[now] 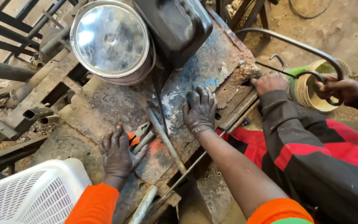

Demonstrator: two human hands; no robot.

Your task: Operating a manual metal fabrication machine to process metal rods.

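A: Pliers with orange grips lie on the rusty metal worktop, right at the fingertips of the left hand. That hand rests flat, palm down, fingers spread, clamped on nothing; whether a finger actually touches the grips I cannot tell.

B: And the right hand?

A: Also flat on the plate, fingers apart and a little curled, pressing on the blue-stained patch. It holds nothing. Between the two hands a thin steel rod runs at a slant down the worktop, just beside the pliers.

B: What sits nearest to the camera?

A: A white plastic basket at the lower left, beside the orange sleeve.

B: Farther out?

A: A co-worker in a red and black jacket stands at the right. One of their hands grips the worktop's edge, the other is closed on a curved dark metal bar. Behind those hands stands a yellowish bucket.

B: And at the far end of the plate?

A: A round chrome headlamp beside a black tank, both resting at the top of the worktop.
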